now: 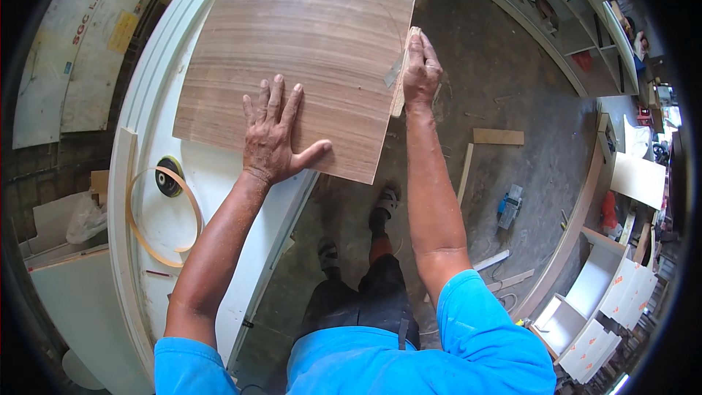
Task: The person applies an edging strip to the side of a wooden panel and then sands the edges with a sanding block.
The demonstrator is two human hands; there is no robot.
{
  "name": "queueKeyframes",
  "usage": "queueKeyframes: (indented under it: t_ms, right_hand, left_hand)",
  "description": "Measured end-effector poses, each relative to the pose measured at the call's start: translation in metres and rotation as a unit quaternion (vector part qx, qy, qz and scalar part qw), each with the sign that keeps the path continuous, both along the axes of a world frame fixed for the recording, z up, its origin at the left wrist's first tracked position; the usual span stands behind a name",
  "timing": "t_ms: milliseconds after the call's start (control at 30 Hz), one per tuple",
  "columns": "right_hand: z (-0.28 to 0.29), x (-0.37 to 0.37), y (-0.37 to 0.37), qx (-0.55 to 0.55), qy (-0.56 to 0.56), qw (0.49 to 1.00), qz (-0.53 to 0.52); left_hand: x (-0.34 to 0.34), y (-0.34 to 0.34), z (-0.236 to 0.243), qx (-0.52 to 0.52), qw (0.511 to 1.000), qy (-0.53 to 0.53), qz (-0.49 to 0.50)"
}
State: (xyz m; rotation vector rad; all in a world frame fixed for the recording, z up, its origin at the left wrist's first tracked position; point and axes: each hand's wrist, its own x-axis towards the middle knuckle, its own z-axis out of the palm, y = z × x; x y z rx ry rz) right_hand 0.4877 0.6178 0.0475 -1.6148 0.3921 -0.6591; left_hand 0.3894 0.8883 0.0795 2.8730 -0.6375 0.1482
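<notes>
A brown wood-grain panel (307, 29) lies on the white worktable, its right side jutting out past the table's edge. Flat on its near part rests my left hand (269, 143), fingers spread and thumb out to the right. My right hand (422, 77) is closed around a narrow pale wooden block (398, 102), held against the panel's right edge. Beside the block, a small grey patch (393, 74) shows at that edge; what it is I cannot make out.
On the white worktable (234, 208) are a loop of wood-coloured edging strip (197, 208) and a round black pad (169, 177). Wooden offcuts (499, 136) and a blue-and-grey object (510, 207) lie on the floor. White cabinet boxes (559, 322) stand at the right.
</notes>
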Motion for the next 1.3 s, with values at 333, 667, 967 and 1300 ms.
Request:
queueKeyframes:
  t_ms: [333,667,967,1300]
  right_hand:
    - [-0.001,-0.071,0.018,0.024,0.063,0.998,-0.004]
    - [-0.008,-0.132,0.038,0.020,0.033,0.999,-0.002]
    - [-0.008,-0.172,0.050,0.030,0.065,0.997,-0.001]
    - [-0.001,-0.296,0.085,-0.004,0.118,0.992,0.042]
  left_hand:
    - [0.000,-0.006,-0.008,-0.010,1.000,-0.012,0.027]
    - [-0.002,-0.007,-0.016,0.013,0.998,-0.054,0.043]
    - [-0.005,-0.007,-0.022,0.014,0.995,-0.090,0.045]
    - [-0.006,-0.014,-0.020,0.029,0.992,-0.087,0.082]
